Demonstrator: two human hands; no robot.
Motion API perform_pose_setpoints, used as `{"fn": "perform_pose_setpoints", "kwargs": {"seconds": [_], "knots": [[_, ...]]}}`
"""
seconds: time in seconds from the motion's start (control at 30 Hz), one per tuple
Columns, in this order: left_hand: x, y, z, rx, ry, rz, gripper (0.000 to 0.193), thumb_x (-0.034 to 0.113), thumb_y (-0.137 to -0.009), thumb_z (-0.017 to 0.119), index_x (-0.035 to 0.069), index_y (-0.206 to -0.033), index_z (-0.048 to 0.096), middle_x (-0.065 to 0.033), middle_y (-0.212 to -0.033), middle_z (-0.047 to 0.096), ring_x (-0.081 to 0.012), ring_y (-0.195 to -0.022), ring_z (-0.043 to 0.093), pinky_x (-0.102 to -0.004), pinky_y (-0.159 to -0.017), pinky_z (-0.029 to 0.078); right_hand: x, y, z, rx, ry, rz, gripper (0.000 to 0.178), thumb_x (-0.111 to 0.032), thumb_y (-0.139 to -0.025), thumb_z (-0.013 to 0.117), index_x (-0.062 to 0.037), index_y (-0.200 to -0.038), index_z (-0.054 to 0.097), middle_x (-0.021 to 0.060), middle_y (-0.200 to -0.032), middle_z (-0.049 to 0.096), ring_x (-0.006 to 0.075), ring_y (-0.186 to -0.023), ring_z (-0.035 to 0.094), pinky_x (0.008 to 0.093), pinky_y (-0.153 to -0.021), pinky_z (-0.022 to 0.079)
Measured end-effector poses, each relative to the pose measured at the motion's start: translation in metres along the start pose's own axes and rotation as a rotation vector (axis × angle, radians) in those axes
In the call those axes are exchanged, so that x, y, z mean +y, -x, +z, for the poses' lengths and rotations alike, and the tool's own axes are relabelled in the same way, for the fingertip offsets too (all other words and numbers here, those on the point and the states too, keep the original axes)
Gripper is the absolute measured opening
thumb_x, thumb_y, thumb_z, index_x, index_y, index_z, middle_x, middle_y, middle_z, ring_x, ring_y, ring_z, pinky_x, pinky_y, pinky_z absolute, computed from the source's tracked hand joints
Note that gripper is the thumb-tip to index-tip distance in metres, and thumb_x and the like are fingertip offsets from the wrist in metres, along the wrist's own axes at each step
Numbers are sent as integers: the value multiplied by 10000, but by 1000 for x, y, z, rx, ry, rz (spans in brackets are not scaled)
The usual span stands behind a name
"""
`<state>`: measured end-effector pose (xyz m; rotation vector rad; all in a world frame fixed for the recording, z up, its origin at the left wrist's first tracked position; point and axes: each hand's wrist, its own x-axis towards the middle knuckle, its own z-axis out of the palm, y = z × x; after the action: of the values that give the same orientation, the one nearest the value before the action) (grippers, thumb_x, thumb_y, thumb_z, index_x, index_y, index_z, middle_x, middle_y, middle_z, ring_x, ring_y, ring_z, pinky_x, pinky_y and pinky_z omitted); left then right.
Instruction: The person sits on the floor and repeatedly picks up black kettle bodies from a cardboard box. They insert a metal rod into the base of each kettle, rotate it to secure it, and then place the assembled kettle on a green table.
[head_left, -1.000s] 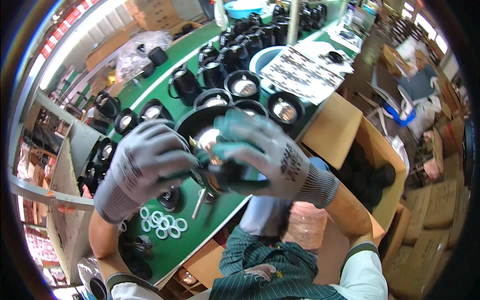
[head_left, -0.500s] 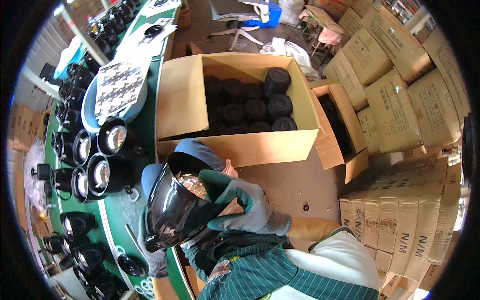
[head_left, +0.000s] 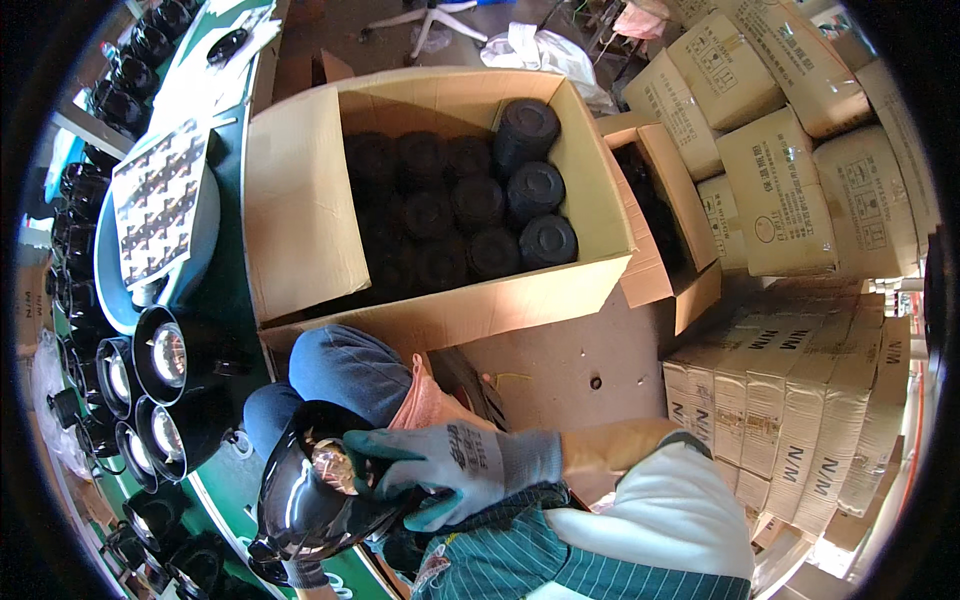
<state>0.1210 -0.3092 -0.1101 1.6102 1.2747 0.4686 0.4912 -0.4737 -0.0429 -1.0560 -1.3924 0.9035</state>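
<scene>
A glossy black jug body [head_left: 300,500] with a shiny, mirror-like inside is tilted in front of my lap, its wide mouth toward the upper right. My right hand [head_left: 440,470], in a grey-and-green work glove, is closed at the mouth's right side, its fingers bent over the rim. Below the jug body, my gloved left hand [head_left: 305,573] supports it from underneath; only a bit of glove and cuff shows, and the fingers are hidden behind the black shell.
Similar black jug bodies [head_left: 165,355] stand on the green bench [head_left: 215,490] at left, beside a blue basin [head_left: 205,230] topped by a patterned sheet [head_left: 160,200]. An open carton [head_left: 460,320] ahead holds several black cylinders [head_left: 548,240]. Stacked cartons [head_left: 780,190] fill the right.
The view has shifted, so the carton and bench appear further left. The jug body sits lower in view, hiding most of my left hand. My right hand's fingers lie lower and flatter across the mouth.
</scene>
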Motion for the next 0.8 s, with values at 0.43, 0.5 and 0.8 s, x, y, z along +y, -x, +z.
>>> {"fn": "perform_pose_setpoints", "kwargs": {"seconds": [0.43,0.5,0.8], "knots": [[12,-15,18,-56,-70,-6,630,336,-1011,623,26,-1526,436,-207,-1485,533,-314,-1286,599,-416,-1036,531,226,88,-297,54,945,1783,1195,-684,-672,813,15,-1549,401,272,-1525,490,383,-1367,539,454,-1114,459],[16,-11,16,-49,-85,-9,632,339,-1008,629,30,-1526,438,-200,-1486,535,-308,-1292,595,-414,-1042,526,237,93,-289,-208,1064,1945,1532,-714,-604,862,3,-1640,-11,203,-1676,191,407,-1533,241,503,-1214,339],[30,-8,26,-64,-18,74,645,353,-997,656,52,-1528,448,-167,-1494,540,-285,-1317,575,-408,-1069,504,226,86,-304,2,1059,1874,1417,-623,-546,938,-65,-1620,202,234,-1657,291,415,-1532,278,557,-1214,329]]}}
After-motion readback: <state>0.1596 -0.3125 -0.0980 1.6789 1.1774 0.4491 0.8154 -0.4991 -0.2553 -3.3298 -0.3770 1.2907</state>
